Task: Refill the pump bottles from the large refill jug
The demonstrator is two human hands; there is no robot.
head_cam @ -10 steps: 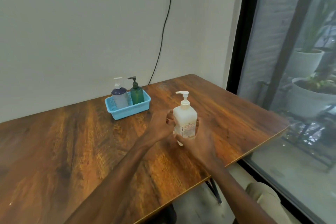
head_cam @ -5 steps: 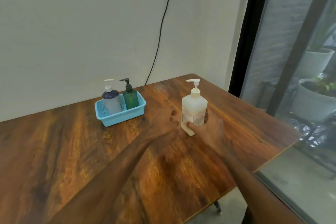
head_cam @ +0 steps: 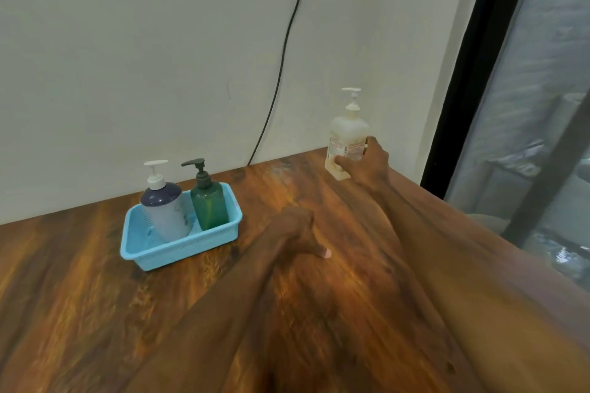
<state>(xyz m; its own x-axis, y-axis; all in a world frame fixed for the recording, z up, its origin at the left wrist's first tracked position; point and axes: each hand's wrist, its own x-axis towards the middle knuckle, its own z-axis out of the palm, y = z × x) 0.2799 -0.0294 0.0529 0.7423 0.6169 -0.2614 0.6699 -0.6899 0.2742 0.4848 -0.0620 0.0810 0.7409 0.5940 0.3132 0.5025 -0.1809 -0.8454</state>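
Note:
A cream pump bottle (head_cam: pixel 348 137) with a white pump stands at the table's far right corner, close to the wall. My right hand (head_cam: pixel 367 166) is wrapped around its lower half. Over the middle of the table, my left hand (head_cam: pixel 297 233) hovers with its fingers curled in and holds nothing. A light blue basket (head_cam: pixel 178 249) to the left holds a pale bottle with a dark blue shoulder and white pump (head_cam: pixel 166 207) and a green bottle with a dark pump (head_cam: pixel 209 204). No large refill jug is in view.
The wooden table (head_cam: pixel 79 297) runs up to a pale wall, where a black cable (head_cam: pixel 281 67) hangs down behind it. A black-framed window (head_cam: pixel 472 73) stands just right of the cream bottle.
My right hand has carried the cream bottle away from me to the far right corner. My left hand has let go of it and stayed back over the table's middle.

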